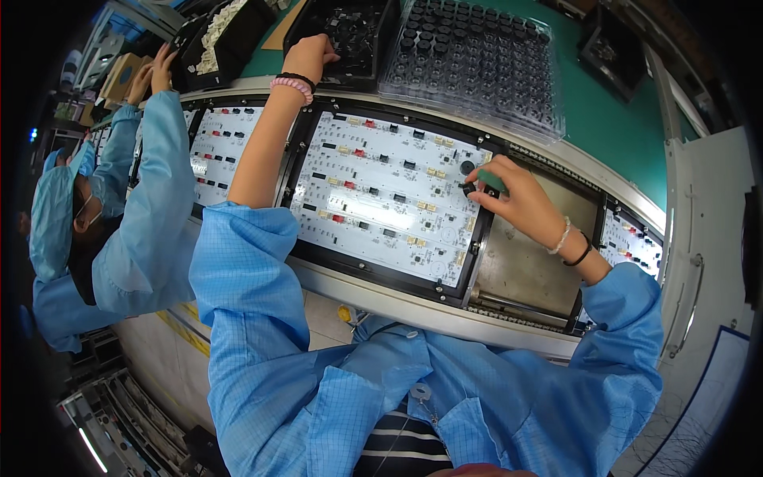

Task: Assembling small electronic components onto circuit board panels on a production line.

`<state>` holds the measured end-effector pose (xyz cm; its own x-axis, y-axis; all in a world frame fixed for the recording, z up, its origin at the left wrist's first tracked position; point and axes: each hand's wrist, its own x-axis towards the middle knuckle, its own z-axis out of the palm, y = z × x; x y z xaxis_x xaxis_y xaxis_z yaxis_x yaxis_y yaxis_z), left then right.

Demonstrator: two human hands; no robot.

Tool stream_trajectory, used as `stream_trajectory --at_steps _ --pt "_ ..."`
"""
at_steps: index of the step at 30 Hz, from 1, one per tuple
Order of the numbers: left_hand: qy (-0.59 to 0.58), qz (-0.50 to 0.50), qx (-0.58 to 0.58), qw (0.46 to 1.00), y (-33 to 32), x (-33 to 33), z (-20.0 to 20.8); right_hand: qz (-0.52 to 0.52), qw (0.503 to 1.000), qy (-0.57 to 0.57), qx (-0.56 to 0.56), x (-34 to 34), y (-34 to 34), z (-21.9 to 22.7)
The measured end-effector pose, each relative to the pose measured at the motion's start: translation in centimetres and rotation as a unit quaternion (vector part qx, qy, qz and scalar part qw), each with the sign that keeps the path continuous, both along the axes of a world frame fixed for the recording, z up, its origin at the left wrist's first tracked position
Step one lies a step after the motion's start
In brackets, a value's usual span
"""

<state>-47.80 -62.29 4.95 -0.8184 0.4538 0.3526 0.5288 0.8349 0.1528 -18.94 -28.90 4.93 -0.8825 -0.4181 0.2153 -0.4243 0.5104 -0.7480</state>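
My right hand [515, 199] is over the right edge of a white circuit board panel [381, 211]. Thumb and finger pinch a small round black component [469, 189] against the board, and another dark piece shows between the curled fingers. Just above it, a similar round black part [466, 168] sits on the panel. Rows of small black, red and cream connectors run across the board, which lies in a black frame. Beyond the board, my left hand [308, 57] reaches into a black bin [354, 75] of small black parts. Its fingers are curled, and their tips are partly hidden.
A clear plastic tray [477, 67] with rows of round black parts lies on the green bench [616, 119]. More boards sit along the conveyor rail [381, 286] on both sides. At left, a co-worker in a blue smock [147, 215] reaches toward a bin of cream parts [222, 36].
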Motion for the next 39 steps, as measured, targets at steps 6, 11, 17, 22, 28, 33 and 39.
stream_trajectory --at_steps 6,11,17,22,28,33,39 --pt "0.016 0.007 0.000 1.000 -0.5 0.1 0.2 -0.032 0.984 0.002 0.176 0.8 -1.4 -0.4" --pt "-0.042 -0.025 0.124 0.991 -0.8 2.3 1.7 -0.018 0.977 0.020 0.210 1.3 -2.0 -0.2" --pt "-0.141 -0.137 0.345 0.918 0.7 9.9 5.0 -0.039 0.964 0.076 0.250 1.5 -2.6 -0.5" --pt "-0.253 -0.232 0.361 0.867 3.3 17.4 4.0 -0.044 0.958 0.075 0.273 1.4 -2.9 -0.7" --pt "-0.380 -0.230 0.330 0.833 5.9 22.3 2.1 -0.053 0.954 0.057 0.289 1.1 -3.5 -0.2" --pt "-0.370 -0.243 0.272 0.854 7.9 23.3 0.3 -0.079 0.978 0.048 0.186 -0.6 -1.3 2.6" --pt "-0.265 -0.280 0.252 0.888 9.3 23.4 -0.7 -0.135 0.971 0.052 0.193 -2.6 0.9 4.8"
